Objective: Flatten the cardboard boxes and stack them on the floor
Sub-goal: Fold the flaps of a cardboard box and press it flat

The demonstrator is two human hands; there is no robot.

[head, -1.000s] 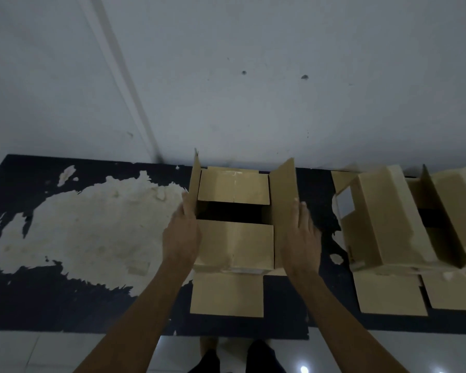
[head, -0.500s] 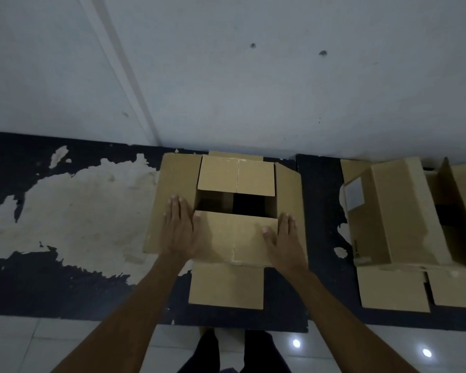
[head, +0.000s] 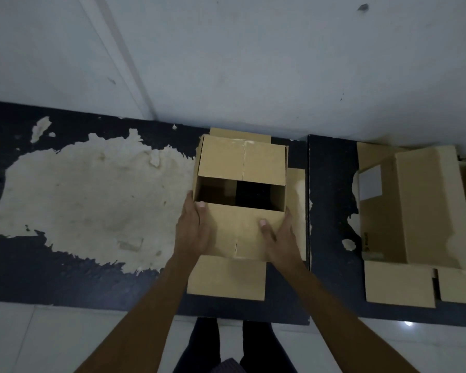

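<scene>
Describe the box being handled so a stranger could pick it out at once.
Follow the dark ledge under the pale wall. The cardboard box stands at its middle, just right of the large patch of peeled paint. Unlike the tipped box with a white label to the right, it has both hands gripping its near sides.

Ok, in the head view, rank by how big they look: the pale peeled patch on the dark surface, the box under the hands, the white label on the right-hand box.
1. Pale peeled patch, largest.
2. Box under the hands, nearer the camera, so it may look bigger than it is.
3. White label, plainly smallest.
</scene>
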